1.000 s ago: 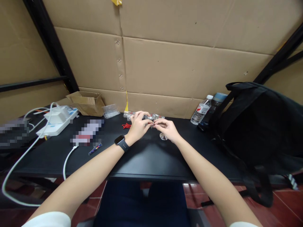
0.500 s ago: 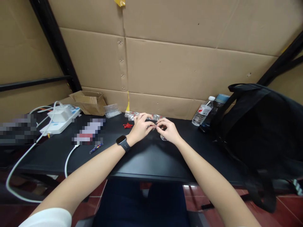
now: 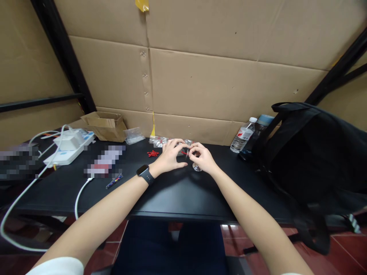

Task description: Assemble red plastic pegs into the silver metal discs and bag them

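Note:
My left hand [image 3: 171, 157], with a dark watch on the wrist, is over the middle of the desk, thumb and fingers apart and nothing gripped. Facing it, my right hand [image 3: 203, 159] pinches thumb to fingertips on a small thin piece [image 3: 187, 154], too small to name. Some red shows close by, between the hands. Under the right hand, a small round shiny clear thing [image 3: 196, 167] rests on the desktop, partly covered. A little heap of red pieces [image 3: 153, 153] lies left of my left hand. Small clear plastic bags [image 3: 159, 141] with red bits lie behind it, partly hidden.
At the left are a white power strip [image 3: 64, 152] with cables, a blurred-out phone-like object [image 3: 106, 161], a small colourful item [image 3: 114, 181] and an open cardboard box [image 3: 107, 128]. Water bottles [image 3: 243, 136] and a black backpack [image 3: 309, 160] stand right. Cardboard [image 3: 200, 88] walls the back.
My left thumb and fingers have spread apart and come off the small piece. My right hand still pinches it. The view has shifted slightly.

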The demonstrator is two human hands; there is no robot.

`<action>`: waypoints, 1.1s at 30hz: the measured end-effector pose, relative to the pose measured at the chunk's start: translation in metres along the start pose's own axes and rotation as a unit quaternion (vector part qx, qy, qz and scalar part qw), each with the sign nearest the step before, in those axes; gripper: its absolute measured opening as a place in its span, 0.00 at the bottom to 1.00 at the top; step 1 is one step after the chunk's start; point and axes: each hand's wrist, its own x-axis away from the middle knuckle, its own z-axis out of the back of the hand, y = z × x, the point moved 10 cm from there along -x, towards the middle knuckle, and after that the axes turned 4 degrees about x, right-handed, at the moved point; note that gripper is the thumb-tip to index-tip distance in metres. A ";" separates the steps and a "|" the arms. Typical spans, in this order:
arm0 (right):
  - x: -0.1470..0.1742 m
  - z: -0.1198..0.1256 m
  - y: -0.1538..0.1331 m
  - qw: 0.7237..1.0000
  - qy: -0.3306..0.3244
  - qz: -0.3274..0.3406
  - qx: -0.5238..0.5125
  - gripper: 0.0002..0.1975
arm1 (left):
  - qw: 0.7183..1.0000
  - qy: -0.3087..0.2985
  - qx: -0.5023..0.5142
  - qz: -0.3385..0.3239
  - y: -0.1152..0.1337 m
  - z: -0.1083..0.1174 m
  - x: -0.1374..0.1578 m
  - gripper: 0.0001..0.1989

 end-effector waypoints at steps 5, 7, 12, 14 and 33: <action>0.000 -0.005 -0.001 1.000 -0.017 0.004 -0.004 0.03 | 1.000 0.004 -0.004 -0.005 0.002 0.001 0.001 0.24; 0.000 -0.004 0.001 1.000 -0.019 -0.001 -0.008 0.03 | 1.000 0.008 -0.006 -0.002 0.000 0.003 0.000 0.24; -0.003 0.008 0.009 1.000 0.002 -0.021 -0.001 0.03 | 1.000 0.003 0.000 0.022 -0.013 0.007 -0.002 0.24; -0.003 0.008 0.009 1.000 -0.006 -0.015 0.003 0.03 | 0.999 -0.024 0.006 0.025 -0.018 0.003 -0.002 0.24; 0.012 -0.035 0.001 0.979 -0.157 0.045 0.121 0.02 | 0.987 -0.045 -0.082 0.132 -0.129 0.060 0.009 0.13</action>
